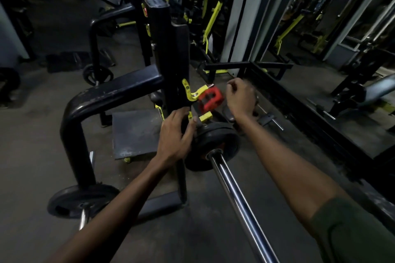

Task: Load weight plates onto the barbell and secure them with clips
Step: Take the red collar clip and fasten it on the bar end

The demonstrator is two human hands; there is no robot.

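Plate (213,145) sat on barbell (239,196), axis 11-to-5 o'clock | left hand (177,134) open-fingered against plate's 9 o'clock edge, nearer | right hand (240,98) curled at 1 o'clock; contents unclear | red clip (210,99) at 12 o'clock.

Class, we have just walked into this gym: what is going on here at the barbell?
A person is loading a barbell resting on a black rack. A black weight plate already sits on the bar. The left hand rests open against the plate's edge. The right hand is curled beyond the plate, near a red clip; whether it holds anything cannot be told. The near stretch of bar carries no clip.
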